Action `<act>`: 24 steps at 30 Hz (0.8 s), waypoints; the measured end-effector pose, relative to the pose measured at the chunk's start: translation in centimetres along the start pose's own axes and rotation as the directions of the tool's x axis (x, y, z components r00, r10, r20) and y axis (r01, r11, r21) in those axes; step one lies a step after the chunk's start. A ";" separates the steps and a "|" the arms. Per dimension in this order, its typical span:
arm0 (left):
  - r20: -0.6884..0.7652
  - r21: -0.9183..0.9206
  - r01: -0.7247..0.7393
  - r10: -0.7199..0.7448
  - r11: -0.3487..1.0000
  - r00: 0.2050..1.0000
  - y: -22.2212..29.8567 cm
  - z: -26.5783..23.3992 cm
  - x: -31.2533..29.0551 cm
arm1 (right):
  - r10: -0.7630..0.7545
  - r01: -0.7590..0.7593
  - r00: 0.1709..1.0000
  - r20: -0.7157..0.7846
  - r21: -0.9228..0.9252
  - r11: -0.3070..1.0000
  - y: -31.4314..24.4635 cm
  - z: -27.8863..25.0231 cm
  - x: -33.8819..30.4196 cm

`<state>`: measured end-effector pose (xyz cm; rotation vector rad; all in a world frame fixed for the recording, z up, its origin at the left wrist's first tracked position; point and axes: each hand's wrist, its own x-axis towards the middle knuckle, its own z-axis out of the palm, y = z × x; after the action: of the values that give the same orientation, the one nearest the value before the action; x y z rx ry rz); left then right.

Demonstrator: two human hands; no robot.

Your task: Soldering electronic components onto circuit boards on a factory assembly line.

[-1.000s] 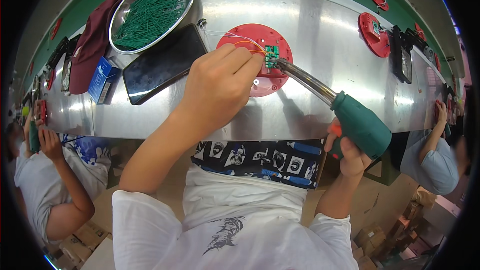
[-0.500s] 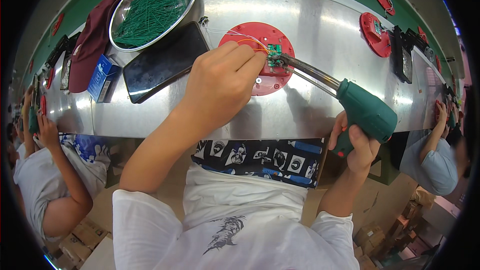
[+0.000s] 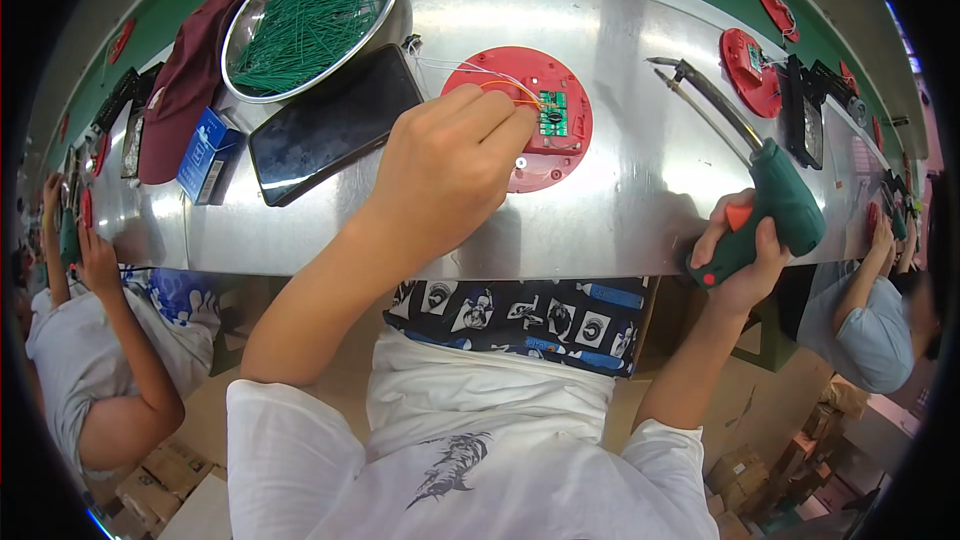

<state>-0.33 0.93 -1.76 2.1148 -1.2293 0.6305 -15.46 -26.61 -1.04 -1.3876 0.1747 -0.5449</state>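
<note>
Looking down, we see our own white shirt, and just beyond it a dark patterned cloth. Our bare forearms reach up to a shiny metal worktop. At its near edge, our right hand is wrapped around the handle of a green soldering gun with an orange trigger; its long metal shaft slants up and leftward, the tip apart from everything on the worktop. Our left hand, a little farther in, has its fingers drawn narrowly together over the left part of a round red casing, which lies near the middle of the worktop; the fingertips are hidden, so we cannot tell whether they grip anything. On the casing, just beside those fingers, sits a small green circuit board, with thin orange wires running to it. To the left lie a blue box, a black phone and a maroon cap. Behind the phone, a metal bowl holds a heap of thin green strands. Off to the far right, a second red casing lies beside a black tray.
</note>
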 end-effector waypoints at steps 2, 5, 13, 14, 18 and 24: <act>0.001 -0.005 -0.002 0.002 1.000 1.000 0.1 0.0 0.0 | 0.002 -0.002 1.000 -0.002 0.022 1.000 0.0 0.0 0.1; 0.025 0.008 0.008 -0.008 1.000 1.000 0.1 -0.2 -0.2 | -0.004 0.004 1.000 -0.019 0.015 1.000 -0.1 0.6 0.1; 0.056 0.048 0.030 -0.033 0.998 0.998 0.0 -0.6 -0.4 | 0.036 -0.037 0.999 0.022 0.062 0.997 0.2 -0.2 0.6; 0.027 0.049 0.022 -0.023 0.999 0.999 -0.2 -0.6 -0.4 | 0.040 -0.041 0.999 0.022 0.069 0.997 0.6 -0.2 0.7; -0.052 0.072 0.014 -0.010 0.997 0.999 0.2 -1.6 1.4 | -0.025 0.025 1.000 -0.014 0.057 0.998 -0.1 -0.8 0.8; 0.433 -0.055 0.057 -0.028 0.997 0.901 0.4 -2.6 4.1 | -0.141 0.251 0.905 -0.402 0.235 0.939 1.5 -1.5 0.4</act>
<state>0.94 0.14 2.84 2.2910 -1.4054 0.0917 -15.38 -27.95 -2.70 -1.0140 0.2594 -0.9740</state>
